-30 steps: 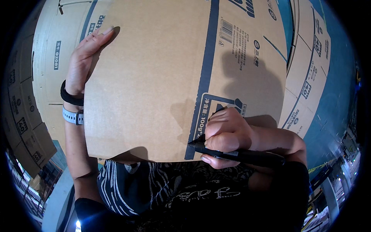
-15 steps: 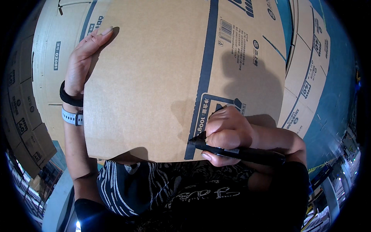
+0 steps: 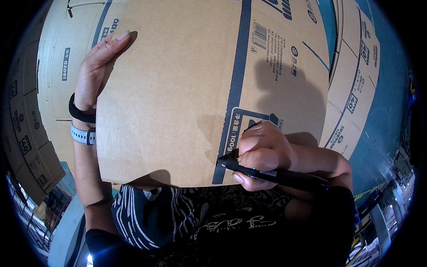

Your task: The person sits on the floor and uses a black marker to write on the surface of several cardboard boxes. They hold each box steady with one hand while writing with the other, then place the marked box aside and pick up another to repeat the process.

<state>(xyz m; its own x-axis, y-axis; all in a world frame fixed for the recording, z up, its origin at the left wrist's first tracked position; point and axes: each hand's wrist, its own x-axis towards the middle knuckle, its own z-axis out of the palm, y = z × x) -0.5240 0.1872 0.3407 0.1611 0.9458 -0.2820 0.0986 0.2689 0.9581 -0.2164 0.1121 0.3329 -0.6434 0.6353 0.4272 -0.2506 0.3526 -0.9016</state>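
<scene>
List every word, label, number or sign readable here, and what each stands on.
Wording isn't copied; by kind and place:
Central cardboard: blue characters, digits, a barcode; finest lines too small to read.
Right cardboard: blue characters and boxed digits, partly too small.
Left cardboard: blue block of characters and digits.
Leftmost cardboard: dark print, mostly blurred.
Black shirt: white script, unreadable.

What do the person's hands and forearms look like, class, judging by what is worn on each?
Both hands are gloveless. Beyond the left hand, its wrist wears a black band and a pale blue-grey watch strap with holes. The right hand shows no wristwear. Black short sleeves leave both forearms bare.
</scene>
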